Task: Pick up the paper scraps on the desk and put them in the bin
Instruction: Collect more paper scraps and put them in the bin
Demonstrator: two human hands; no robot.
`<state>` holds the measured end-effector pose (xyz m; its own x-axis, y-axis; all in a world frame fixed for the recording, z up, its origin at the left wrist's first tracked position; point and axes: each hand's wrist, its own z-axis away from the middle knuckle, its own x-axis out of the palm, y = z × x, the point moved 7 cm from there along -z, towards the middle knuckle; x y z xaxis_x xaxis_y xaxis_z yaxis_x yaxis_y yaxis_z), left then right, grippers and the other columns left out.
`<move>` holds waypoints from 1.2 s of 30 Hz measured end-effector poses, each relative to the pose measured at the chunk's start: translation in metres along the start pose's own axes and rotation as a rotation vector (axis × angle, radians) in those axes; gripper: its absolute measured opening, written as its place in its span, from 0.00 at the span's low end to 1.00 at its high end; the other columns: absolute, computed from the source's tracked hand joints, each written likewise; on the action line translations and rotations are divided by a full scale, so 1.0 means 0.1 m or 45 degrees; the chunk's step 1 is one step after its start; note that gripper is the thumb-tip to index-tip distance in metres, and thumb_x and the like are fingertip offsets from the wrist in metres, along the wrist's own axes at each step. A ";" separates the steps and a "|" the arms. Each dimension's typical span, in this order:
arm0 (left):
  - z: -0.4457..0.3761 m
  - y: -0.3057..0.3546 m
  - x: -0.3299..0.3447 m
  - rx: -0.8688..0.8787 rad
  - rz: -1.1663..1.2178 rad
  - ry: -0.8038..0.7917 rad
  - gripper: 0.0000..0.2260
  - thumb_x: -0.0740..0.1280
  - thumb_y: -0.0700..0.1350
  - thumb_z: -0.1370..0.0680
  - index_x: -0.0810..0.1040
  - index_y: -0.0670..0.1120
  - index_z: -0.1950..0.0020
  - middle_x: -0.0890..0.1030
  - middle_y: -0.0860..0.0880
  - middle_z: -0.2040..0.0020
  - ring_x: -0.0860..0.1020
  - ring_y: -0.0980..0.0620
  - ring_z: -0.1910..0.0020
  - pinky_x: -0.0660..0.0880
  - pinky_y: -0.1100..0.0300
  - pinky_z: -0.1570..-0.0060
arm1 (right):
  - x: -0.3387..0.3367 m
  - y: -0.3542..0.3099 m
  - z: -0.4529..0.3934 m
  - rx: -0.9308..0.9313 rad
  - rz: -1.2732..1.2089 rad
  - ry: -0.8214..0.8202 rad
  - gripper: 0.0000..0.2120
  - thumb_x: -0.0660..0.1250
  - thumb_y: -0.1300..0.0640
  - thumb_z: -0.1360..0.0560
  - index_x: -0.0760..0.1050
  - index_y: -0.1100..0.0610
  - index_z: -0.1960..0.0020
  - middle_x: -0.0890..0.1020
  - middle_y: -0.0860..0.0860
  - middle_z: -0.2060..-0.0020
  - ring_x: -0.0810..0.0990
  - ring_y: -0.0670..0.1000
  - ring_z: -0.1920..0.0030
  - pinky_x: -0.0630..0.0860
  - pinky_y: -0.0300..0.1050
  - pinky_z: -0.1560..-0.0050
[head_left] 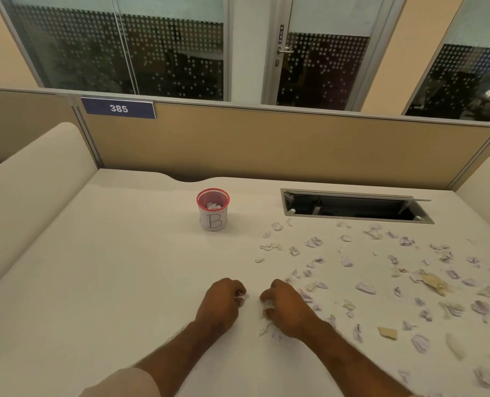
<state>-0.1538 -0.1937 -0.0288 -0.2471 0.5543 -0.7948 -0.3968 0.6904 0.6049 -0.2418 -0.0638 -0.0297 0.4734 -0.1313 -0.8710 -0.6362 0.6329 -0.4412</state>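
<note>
Head view, looking down at a cream desk (109, 282) in an office cubicle: two bare hands work side by side near the front edge, knuckles up, amid a spread of torn paper. The left hand (219, 303) has its fingers curled under, pinching small white scraps (242, 297) at the fingertips. The right hand (285, 309), just beside it, is likewise curled, its fingers gathered round crumpled bits (269, 329) that show below the palm and touch the desk. The paper scraps (381, 282), white and pale lilac with a few tan pieces among them, lie scattered over the right half of the desk, from beside the right wrist out to the far right edge and back toward a dark rectangular cable slot (355, 207) set into the surface. The bin (213, 209), a small red mesh cup wrapped in white paper marked with a handwritten "B", stands upright near the back of the desk, left of the slot and well apart from both hands; a small heap of scraps shows inside it. Behind the desk runs a tan partition (266, 144) carrying a blue plate numbered 385 (118, 108), and beyond that, dotted glass panels and a door labelled PUSH (281, 34).
</note>
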 end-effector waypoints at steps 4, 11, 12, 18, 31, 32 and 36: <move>0.12 -0.04 -0.01 -0.080 0.047 0.011 0.08 0.69 0.44 0.24 0.82 0.49 0.45 0.82 0.52 0.50 0.78 0.55 0.50 0.71 0.66 0.51 | 0.00 -0.01 0.02 -0.038 0.042 0.046 0.13 0.59 0.64 0.24 0.78 0.56 0.44 0.76 0.52 0.47 0.74 0.51 0.44 0.67 0.36 0.45; 0.27 0.13 0.00 -0.068 0.119 0.044 0.10 0.68 0.42 0.24 0.81 0.51 0.44 0.79 0.55 0.52 0.76 0.58 0.52 0.69 0.69 0.50 | -0.38 0.27 0.22 0.200 -0.553 0.360 0.09 0.68 0.69 0.29 0.82 0.59 0.54 0.82 0.48 0.58 0.79 0.44 0.58 0.70 0.23 0.58; 0.28 0.19 0.02 -0.052 0.143 0.033 0.09 0.68 0.42 0.24 0.81 0.51 0.44 0.78 0.55 0.53 0.76 0.58 0.53 0.69 0.70 0.51 | -0.41 0.29 0.25 0.205 -0.615 0.356 0.09 0.68 0.69 0.29 0.82 0.58 0.53 0.82 0.48 0.58 0.80 0.45 0.58 0.72 0.24 0.58; 0.27 0.52 0.21 0.110 0.113 -0.121 0.15 0.71 0.41 0.26 0.80 0.51 0.40 0.75 0.53 0.50 0.73 0.57 0.56 0.66 0.75 0.55 | -0.51 0.41 0.43 0.227 -0.797 0.347 0.11 0.71 0.68 0.30 0.82 0.58 0.49 0.84 0.51 0.54 0.82 0.49 0.55 0.80 0.43 0.49; 0.49 0.71 0.41 -0.007 -0.096 -0.120 0.08 0.71 0.48 0.25 0.82 0.46 0.49 0.71 0.53 0.54 0.75 0.52 0.51 0.66 0.66 0.56 | -0.52 0.69 0.68 0.291 -1.012 0.298 0.06 0.72 0.67 0.30 0.84 0.57 0.58 0.83 0.48 0.62 0.81 0.45 0.63 0.75 0.31 0.66; 0.49 0.69 0.40 -0.021 -0.098 -0.106 0.08 0.70 0.48 0.24 0.83 0.45 0.50 0.70 0.54 0.56 0.75 0.52 0.51 0.66 0.66 0.55 | -0.52 0.68 0.68 0.285 -1.029 0.291 0.06 0.72 0.68 0.30 0.84 0.58 0.58 0.83 0.48 0.61 0.81 0.45 0.63 0.75 0.32 0.66; 0.50 0.61 0.34 -0.137 0.023 -0.017 0.07 0.72 0.47 0.25 0.84 0.44 0.56 0.79 0.50 0.56 0.76 0.54 0.54 0.71 0.64 0.52 | -0.55 0.62 0.70 0.254 -1.134 0.269 0.07 0.71 0.70 0.30 0.83 0.60 0.59 0.83 0.51 0.63 0.81 0.45 0.67 0.77 0.34 0.66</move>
<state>-0.1422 -0.1094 -0.0161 -0.2432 0.5731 -0.7826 -0.4852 0.6267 0.6097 -0.2646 0.0366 0.0060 0.6031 -0.7542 -0.2597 0.0333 0.3491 -0.9365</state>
